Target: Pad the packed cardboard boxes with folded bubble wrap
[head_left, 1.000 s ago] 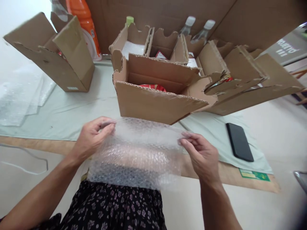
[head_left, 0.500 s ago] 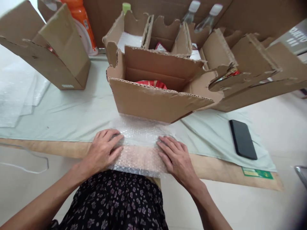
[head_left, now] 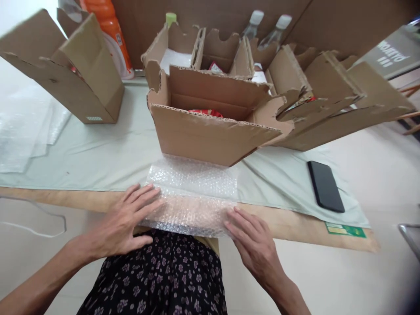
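Observation:
A sheet of clear bubble wrap [head_left: 193,192] lies flat at the table's near edge, in front of an open cardboard box [head_left: 210,131] with something red inside. My left hand [head_left: 127,218] rests open at the sheet's left edge, fingers stretched and touching it. My right hand [head_left: 252,240] lies open at the sheet's lower right corner, fingertips on its edge. Neither hand holds anything.
More open cardboard boxes [head_left: 328,100] stand behind and to the right, another tilted box [head_left: 68,74] at the left. An orange bottle [head_left: 113,35] and two clear bottles [head_left: 262,28] stand at the back. A black phone [head_left: 325,186] lies right. Spare bubble wrap [head_left: 26,131] lies far left.
The bubble wrap, held up in both hands a second ago, was laid flat on the table. My hands then slid back toward me and outward to the sheet's near edges.

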The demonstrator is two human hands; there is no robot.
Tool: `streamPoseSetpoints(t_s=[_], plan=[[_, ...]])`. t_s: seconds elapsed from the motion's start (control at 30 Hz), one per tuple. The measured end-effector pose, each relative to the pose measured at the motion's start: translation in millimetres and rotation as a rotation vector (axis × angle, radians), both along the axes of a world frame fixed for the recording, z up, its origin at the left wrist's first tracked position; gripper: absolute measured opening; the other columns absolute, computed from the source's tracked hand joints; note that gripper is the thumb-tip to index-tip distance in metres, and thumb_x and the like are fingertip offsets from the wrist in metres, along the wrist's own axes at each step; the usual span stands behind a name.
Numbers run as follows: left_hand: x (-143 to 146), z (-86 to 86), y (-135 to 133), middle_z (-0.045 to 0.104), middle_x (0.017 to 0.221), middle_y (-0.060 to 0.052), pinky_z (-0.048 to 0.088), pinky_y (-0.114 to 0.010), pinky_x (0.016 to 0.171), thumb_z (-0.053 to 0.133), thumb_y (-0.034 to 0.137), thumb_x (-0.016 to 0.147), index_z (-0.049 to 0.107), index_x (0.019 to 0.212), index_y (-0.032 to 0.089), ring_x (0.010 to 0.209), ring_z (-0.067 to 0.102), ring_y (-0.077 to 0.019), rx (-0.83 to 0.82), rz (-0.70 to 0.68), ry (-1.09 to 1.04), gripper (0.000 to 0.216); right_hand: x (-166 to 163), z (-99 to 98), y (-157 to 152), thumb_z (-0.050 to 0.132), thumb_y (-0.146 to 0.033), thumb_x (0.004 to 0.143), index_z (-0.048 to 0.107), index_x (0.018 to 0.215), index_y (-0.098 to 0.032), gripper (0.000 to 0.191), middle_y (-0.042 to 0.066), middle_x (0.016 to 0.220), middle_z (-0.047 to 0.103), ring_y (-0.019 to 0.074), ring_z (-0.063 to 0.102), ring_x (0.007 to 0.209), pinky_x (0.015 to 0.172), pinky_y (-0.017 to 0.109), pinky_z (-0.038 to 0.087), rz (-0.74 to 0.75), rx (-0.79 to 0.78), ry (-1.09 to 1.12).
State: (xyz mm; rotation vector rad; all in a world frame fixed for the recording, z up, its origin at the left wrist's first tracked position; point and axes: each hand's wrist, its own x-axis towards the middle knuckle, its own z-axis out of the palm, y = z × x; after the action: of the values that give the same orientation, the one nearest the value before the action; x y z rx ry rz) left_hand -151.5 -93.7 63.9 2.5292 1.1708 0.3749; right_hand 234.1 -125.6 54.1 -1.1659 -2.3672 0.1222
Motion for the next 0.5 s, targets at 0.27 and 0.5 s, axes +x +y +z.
streamPoseSetpoints(t_s=[0.27,0.5], plan=[[9,28.5,2,0.082,0.100,-0.002,0.062,-0.036,0.092,0.060,0.017,0.096,0.074,0.102,0.025,0.101,0.077,-0.0216,-0.066,0.185,-0.452,0.017,1,35.0,3,0.062,-0.016,0.099,0.074,0.109,-0.026,0.019,0.001,0.093,0.079,0.0194,0.075,0.084,0.076,0.031,0.059,-0.103,-0.231,0.378],[24,9.0,28,0.078,0.093,-0.005,0.059,-0.039,0.081,0.060,0.041,0.094,0.074,0.103,0.021,0.085,0.073,-0.0258,-0.045,0.547,-0.154,0.027,-4,0.2,45,0.058,-0.036,0.103,0.075,0.102,-0.022,0.022,0.007,0.093,0.079,0.0248,0.073,0.085,0.079,0.039,0.055,-0.341,-0.066,0.175]])
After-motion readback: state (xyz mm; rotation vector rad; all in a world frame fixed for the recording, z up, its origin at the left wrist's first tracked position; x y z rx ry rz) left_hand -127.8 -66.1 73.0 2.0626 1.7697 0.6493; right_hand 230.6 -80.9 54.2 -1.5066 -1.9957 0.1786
